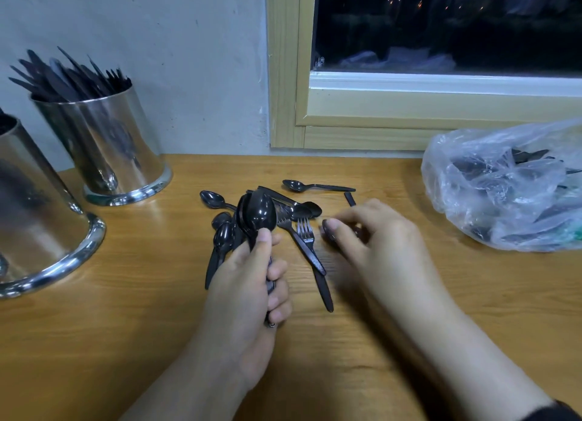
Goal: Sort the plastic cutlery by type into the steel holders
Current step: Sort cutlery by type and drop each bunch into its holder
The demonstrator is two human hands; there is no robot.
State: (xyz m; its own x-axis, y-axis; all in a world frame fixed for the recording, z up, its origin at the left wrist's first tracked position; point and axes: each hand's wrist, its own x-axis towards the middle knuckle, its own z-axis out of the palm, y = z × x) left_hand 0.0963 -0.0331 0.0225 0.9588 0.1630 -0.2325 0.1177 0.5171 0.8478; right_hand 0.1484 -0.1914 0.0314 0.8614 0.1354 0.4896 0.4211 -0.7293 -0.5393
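So the left hand [248, 282] has its grip clenched around a stack of spoons [258, 214], fingers curled round the handles and thumb pressed at the neck, bowls sticking up and away from the palm. The right hand [374, 235] is just beside it, fingers curled down over something dark on the bench [441, 294]; looks like a pinch on a spoon bowl but honestly I can't tell what it's got, it's blurred. Between the two hands lie two forks [310, 247], tines pointing away. More loose spoons [315, 186] are scattered behind and to the left of the held bunch. Far left, two steel holders: the farther one [110, 150] is crammed with knives [69, 77], the nearer one [34, 206] is cut off by the edge. Over on the right sits a clear plastic bag [504, 184] with more black cutlery inside.
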